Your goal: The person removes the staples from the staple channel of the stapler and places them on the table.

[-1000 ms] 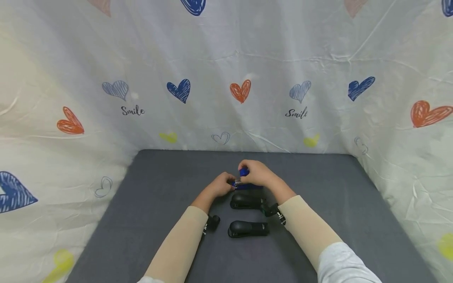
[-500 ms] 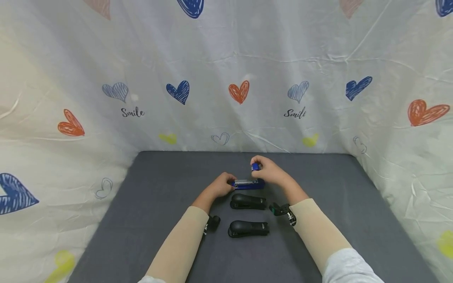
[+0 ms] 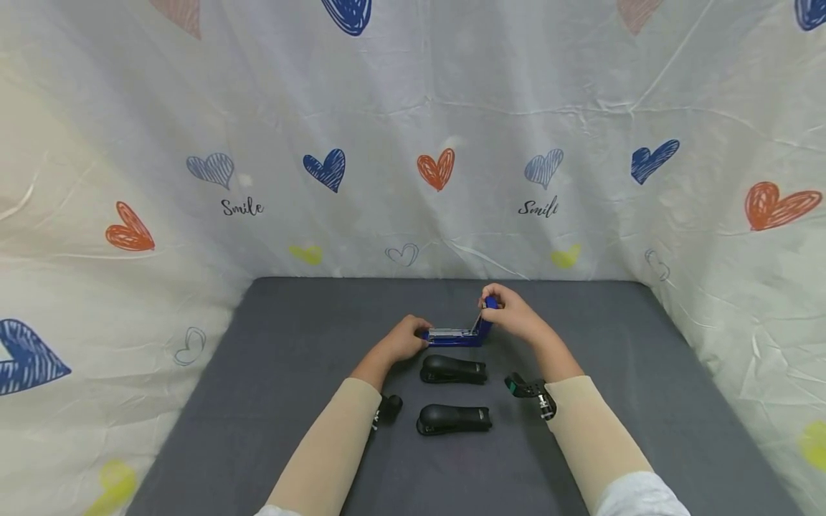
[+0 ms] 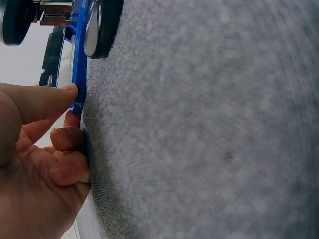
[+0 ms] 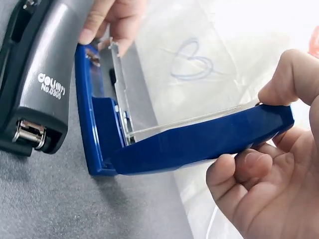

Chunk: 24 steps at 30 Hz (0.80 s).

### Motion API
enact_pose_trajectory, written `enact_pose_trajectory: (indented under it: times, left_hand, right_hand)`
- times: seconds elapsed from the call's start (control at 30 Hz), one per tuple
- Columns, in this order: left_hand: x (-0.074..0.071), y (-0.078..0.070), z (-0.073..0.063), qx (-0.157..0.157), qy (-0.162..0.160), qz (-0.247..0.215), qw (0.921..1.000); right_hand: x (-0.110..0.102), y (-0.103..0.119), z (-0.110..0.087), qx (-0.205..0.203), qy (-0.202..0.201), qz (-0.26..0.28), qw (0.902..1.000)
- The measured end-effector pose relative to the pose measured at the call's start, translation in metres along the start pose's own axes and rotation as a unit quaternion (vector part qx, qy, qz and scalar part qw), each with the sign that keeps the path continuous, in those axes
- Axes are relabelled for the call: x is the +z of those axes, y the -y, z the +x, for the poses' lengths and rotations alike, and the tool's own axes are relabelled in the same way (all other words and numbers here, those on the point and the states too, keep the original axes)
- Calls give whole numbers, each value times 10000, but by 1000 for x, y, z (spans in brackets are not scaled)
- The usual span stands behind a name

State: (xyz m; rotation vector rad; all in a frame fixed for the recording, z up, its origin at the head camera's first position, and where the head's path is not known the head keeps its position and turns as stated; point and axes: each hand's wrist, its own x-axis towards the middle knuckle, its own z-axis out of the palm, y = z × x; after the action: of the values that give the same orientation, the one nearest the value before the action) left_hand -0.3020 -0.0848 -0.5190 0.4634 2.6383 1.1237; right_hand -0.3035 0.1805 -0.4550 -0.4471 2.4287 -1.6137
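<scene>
deli lettering beside an opened blue stapler (image 5: 199,142)

white print on the black stapler (image 5: 52,55) just beside the blue one reads "deli", with a model number starting "no.03" beneath, its last digits blurred. the pale backdrop (image 3: 387,93) says "smile" twice in dark script among printed hearts (image 3: 437,169).

the blue stapler sits on the grey table (image 3: 310,344), beyond both black ones, glossy and spread wide: base (image 5: 86,109) lying flat, top arm (image 5: 209,137) raised steeply, a thin metal rod (image 5: 189,120) running along the arm's inner side. the left hand (image 3: 403,339) pinches the base's end; the right hand (image 3: 516,315), apart from it, grips the arm's tip. a second black stapler (image 3: 454,419) lies nearer the person.
</scene>
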Motion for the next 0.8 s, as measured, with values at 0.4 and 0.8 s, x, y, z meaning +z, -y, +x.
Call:
enact_pose_trajectory:
  times: [0.4, 0.8]
  left_hand:
    - [-1, -1, -1, 48, 16, -89, 9999]
    - [1, -1, -1, 18, -88, -123, 9999]
  right_hand:
    - [-13, -16, -13, 205, -496, 488, 9974]
    - [-30, -34, -29, 456, -617, 579, 9954]
